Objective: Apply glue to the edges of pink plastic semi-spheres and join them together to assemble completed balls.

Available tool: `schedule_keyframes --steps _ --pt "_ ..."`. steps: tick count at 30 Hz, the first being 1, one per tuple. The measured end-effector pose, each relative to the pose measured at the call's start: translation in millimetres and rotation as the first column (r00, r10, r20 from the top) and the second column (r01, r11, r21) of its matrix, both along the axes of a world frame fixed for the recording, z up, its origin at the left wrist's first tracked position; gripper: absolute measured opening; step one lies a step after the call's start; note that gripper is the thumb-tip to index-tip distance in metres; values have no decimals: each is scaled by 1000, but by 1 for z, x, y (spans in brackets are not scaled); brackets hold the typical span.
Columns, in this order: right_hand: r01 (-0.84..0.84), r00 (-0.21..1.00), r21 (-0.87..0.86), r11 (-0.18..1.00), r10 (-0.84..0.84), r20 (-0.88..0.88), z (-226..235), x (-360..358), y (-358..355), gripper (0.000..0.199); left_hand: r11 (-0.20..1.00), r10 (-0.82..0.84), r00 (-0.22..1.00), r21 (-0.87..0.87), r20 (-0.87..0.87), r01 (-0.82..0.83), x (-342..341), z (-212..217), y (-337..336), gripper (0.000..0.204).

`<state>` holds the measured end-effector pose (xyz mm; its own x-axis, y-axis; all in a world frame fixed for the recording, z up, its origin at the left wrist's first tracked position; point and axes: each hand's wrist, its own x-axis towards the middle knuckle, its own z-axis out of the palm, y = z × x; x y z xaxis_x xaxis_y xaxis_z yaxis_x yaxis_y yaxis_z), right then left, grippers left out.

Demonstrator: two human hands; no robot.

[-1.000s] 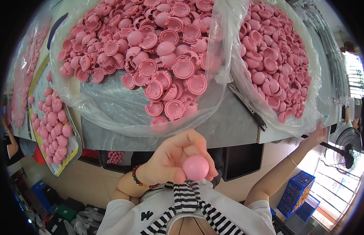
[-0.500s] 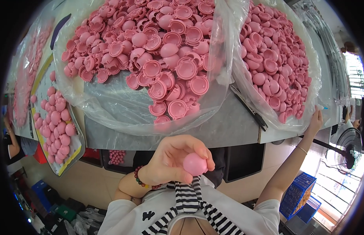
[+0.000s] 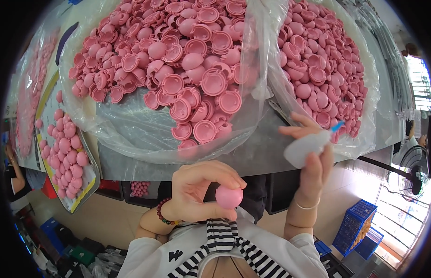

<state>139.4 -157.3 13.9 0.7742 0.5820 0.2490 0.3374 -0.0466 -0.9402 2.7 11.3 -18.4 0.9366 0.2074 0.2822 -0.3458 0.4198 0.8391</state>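
Between the thumb and fingers of my left hand (image 3: 190,190) is a smooth pink plastic ball (image 3: 229,198), pinched in front of my chest. My right hand (image 3: 316,173) is closed around a small translucent white squeeze bottle (image 3: 302,151) with a thin blue tip. The bottle lies tilted, its tip toward the upper right, apart from the ball. Motion blurs this hand a little. Beyond my hands, a heap of pink half shells (image 3: 204,131) spills from an open clear plastic bag (image 3: 146,155) on the grey table.
A second bag of pink shells (image 3: 317,74) stands at the right. On the left, a tray (image 3: 96,173) holds several pink balls. Black bins (image 3: 275,190) sit below the table edge. A black fan (image 3: 412,173) and blue crates (image 3: 354,227) are at the far right.
My right hand has come in from the far right of the table, bringing the squeeze bottle toward the middle. My left hand still pinches the ball, with its fingers slightly shifted.
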Motion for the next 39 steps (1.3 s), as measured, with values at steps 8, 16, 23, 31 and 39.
schedule_keyframes --steps 8,16,23,31,39 --pt "8 994 -346 938 29 102 -1 3 49 31 997 76 997 0 -29 -76 -8 3 5 44" --pt "31 993 397 917 18 -119 -1 -35 11 41 981 193 981 2 4 -193 -10 4 3 43" --pt "-120 928 521 845 281 -243 -9 -73 19 37 926 301 953 229 34 -300 -6 7 -6 41" --pt "-170 948 517 839 283 -147 -10 -77 15 37 789 354 934 518 59 -331 -4 13 -7 38" --pt "-263 962 358 896 272 24 -10 -78 15 34 676 425 905 661 13 -327 2 13 -7 36"
